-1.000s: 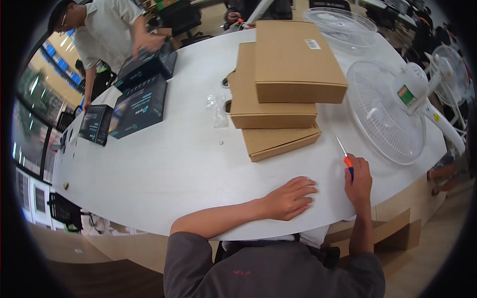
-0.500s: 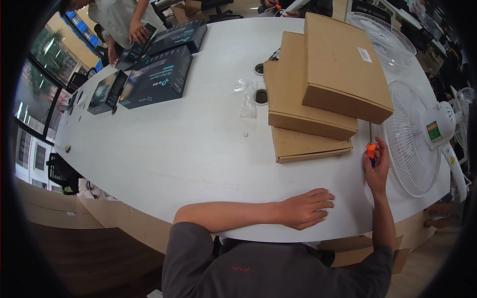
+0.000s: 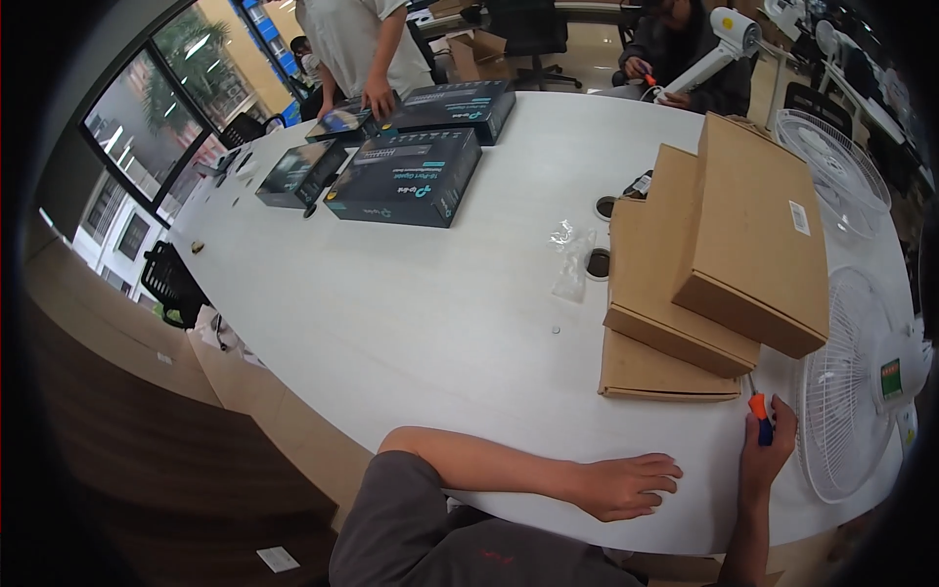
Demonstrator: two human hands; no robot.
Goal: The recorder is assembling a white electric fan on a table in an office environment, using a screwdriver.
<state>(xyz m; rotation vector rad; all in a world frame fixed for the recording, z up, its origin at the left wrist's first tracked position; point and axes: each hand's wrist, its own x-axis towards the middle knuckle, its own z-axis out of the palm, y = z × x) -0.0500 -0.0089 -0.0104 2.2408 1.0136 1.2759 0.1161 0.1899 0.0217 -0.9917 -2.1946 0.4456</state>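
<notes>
My right hand (image 3: 770,452) is closed around the orange and blue handle of a screwdriver (image 3: 759,411). Its shaft points away from me, beside the front right corner of a stack of brown cardboard boxes. The top box (image 3: 753,235) sits askew on the middle box (image 3: 657,284), and the bottom box (image 3: 665,375) rests on the white table (image 3: 489,377). Palm down on the table near its front edge lies my left hand (image 3: 626,487). Its fingers are slightly apart and hold nothing.
A white fan head (image 3: 843,391) lies right of my right hand; another fan (image 3: 831,171) is behind it. Left of the stack are a clear plastic bag (image 3: 574,262) and a black cable hole (image 3: 598,263). A co-worker's hand (image 3: 380,96) touches dark printed boxes (image 3: 406,176).
My view has shifted, so the table and boxes sit lower and further right. The screwdriver stays in my right hand, and my left hand remains on the table. The co-worker's dark box now lies flatter.
</notes>
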